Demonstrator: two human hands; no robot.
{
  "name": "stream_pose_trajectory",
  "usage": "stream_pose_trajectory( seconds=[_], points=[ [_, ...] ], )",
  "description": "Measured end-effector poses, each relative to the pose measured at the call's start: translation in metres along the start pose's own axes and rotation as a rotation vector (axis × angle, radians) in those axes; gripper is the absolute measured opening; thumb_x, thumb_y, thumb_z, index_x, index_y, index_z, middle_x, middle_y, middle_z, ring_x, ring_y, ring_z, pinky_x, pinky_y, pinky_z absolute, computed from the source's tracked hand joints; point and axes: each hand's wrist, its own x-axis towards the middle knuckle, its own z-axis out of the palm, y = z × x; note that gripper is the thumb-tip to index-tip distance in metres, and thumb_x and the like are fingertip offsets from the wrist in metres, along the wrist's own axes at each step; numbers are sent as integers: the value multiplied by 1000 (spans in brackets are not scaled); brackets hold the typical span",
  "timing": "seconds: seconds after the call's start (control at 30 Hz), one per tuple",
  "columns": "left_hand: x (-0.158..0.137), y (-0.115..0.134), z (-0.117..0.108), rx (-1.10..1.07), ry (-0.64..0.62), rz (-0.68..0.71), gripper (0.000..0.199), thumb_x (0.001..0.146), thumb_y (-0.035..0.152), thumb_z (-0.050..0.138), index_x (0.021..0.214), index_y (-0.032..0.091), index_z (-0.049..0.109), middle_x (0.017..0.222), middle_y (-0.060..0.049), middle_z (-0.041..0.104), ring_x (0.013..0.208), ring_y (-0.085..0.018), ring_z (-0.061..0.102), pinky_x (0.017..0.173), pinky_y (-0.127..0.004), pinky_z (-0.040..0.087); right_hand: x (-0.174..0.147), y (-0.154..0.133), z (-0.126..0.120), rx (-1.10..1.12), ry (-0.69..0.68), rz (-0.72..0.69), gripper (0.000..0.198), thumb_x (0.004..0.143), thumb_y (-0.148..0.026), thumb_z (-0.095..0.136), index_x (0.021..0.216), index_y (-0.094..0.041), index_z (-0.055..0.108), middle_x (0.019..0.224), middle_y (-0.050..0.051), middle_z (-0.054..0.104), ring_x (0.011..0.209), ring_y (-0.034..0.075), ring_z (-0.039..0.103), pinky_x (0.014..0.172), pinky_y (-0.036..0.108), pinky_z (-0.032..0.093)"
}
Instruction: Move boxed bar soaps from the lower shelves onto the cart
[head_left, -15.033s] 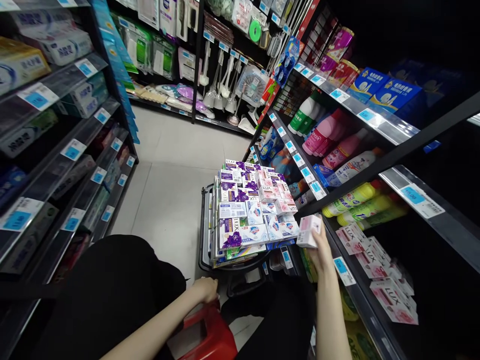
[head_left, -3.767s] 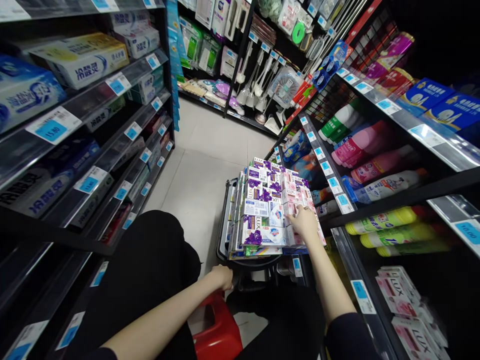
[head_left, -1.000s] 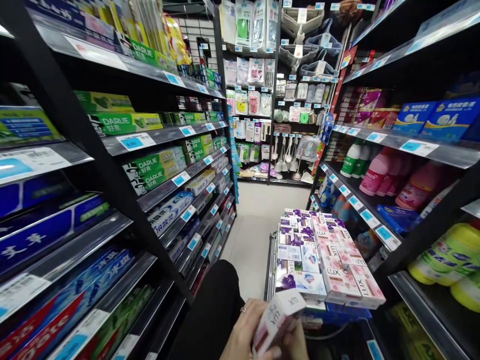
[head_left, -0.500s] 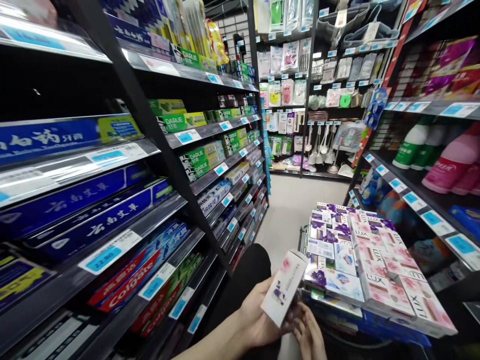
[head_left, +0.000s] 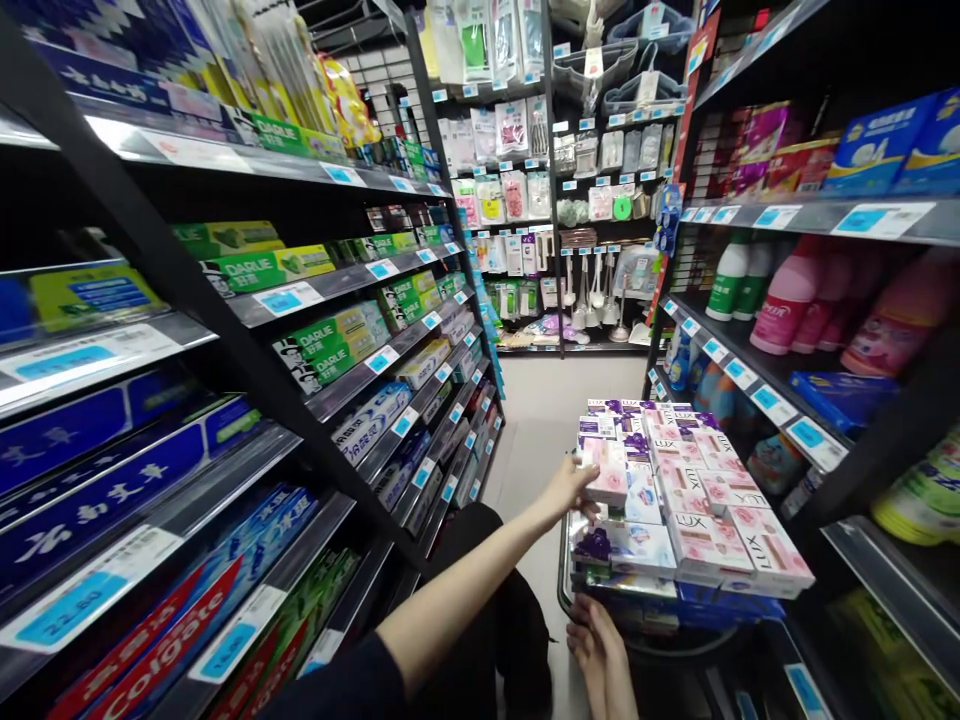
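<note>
My left hand [head_left: 568,487] reaches forward and holds a pink-and-white soap box [head_left: 609,472] against the left side of a pile of soap boxes [head_left: 697,500]. The pile is stacked on a black trolley [head_left: 581,598] in the aisle and mixes pink, purple and white-blue packs. My right hand [head_left: 600,650] is low in the view, just below the trolley's front edge. Its fingers are stretched out and hold nothing.
Shelves of toothpaste [head_left: 322,345] line the left side, close to my arm. The right-hand shelves carry pink and green bottles [head_left: 787,295] and blue boxes [head_left: 877,145]. Pale floor [head_left: 551,400] runs to a rack of hanging goods [head_left: 555,200] at the end.
A moment ago both hands held the pink box near my lap. Now my left hand has carried it forward onto the pile, and my right hand has let go and dropped below the trolley.
</note>
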Motion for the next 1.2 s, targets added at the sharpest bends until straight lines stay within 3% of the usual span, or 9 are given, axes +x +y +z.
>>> stream_pose_trajectory(
  seconds=[0.13,0.23,0.37,0.5,0.6,0.67,0.8,0.97,1.2],
  points=[
    [64,5,17,322,40,42,73,90,28,42,147,17,-2,115,-20,59,48,-13,57,55,-33,53,5,-3,0,52,49,4,62,40,-58,87,86,-19,72,82,4,70,71,16,59,68,27,46],
    [101,4,24,493,60,62,69,92,29,36,148,13,-1,116,-22,58,51,-14,59,60,-34,54,13,1,-4,84,54,20,61,38,-57,87,83,-19,72,77,3,69,66,16,59,65,28,45],
    [140,7,33,561,32,32,62,96,29,24,148,3,1,101,-22,64,57,-17,62,62,-32,54,23,10,-9,97,16,2,58,42,-56,87,83,-19,71,76,4,69,63,15,59,61,27,44],
    [164,13,36,711,41,-24,68,95,37,34,149,5,6,105,-25,62,65,-22,65,65,-37,54,27,14,-4,96,24,4,61,40,-61,86,81,-18,71,74,4,68,61,14,58,59,26,42],
    [172,15,30,793,12,-53,87,84,41,59,149,11,9,120,-27,56,80,-27,67,71,-38,54,24,14,5,118,56,-35,60,42,-61,86,81,-18,71,73,3,67,59,13,57,57,25,41],
    [175,17,23,806,-59,-96,109,67,34,78,149,15,10,126,-26,53,82,-27,67,69,-37,55,22,14,11,133,88,-70,58,44,-62,85,81,-19,71,71,2,66,58,12,56,56,24,39],
    [181,22,10,816,-170,-166,130,40,13,88,147,14,15,119,-26,57,74,-26,67,61,-35,56,19,14,16,147,98,-59,59,43,-63,84,80,-19,71,71,2,66,58,12,56,56,23,39],
    [187,37,-4,829,-69,-44,109,39,14,86,133,6,32,128,-30,47,90,-32,63,64,-34,57,22,14,15,176,105,-52,60,42,-64,84,80,-19,71,71,3,66,58,12,56,56,23,39],
    [190,71,-42,680,149,117,68,66,18,75,124,8,41,115,-19,58,96,-24,62,74,-32,57,28,17,11,198,113,-45,63,43,-64,84,83,-18,71,73,3,66,59,12,56,56,23,39]
  ],
)
